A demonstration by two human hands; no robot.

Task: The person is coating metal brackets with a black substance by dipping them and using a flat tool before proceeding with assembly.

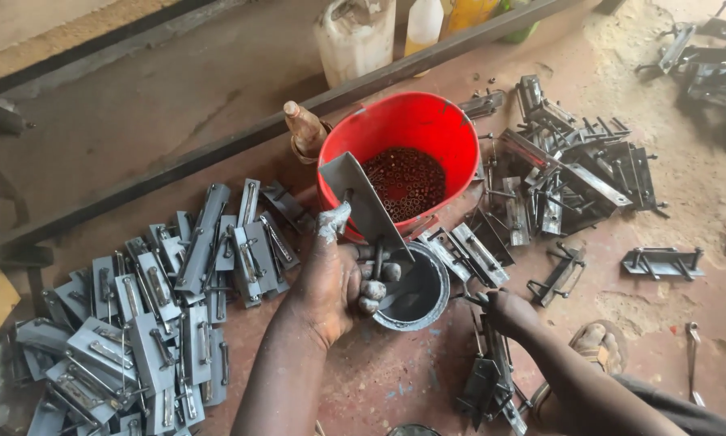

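- Centrally: red bucket (411, 129) on the floor, holding small dark round pieces; landmark for all entries.
- Left hand (330, 278), just before the bucket: grip closed around a grey-painted metal latch plate (361, 198), plate tilted up against the bucket's near wall.
- Small paint tin (415, 291), just before the bucket, beside the left hand.
- Right hand (508, 311), right of the tin: grip state cannot be told; touches dark unpainted latches (488, 379).
- Painted grey latches (145, 323), heaped left of the bucket.
- Unpainted dark latches (573, 173), heaped right of the bucket.

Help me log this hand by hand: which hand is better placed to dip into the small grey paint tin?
Probably the right hand: it lies free beside the grey tin, among unpainted parts. The left hand is shut around a grey metal plate above it.
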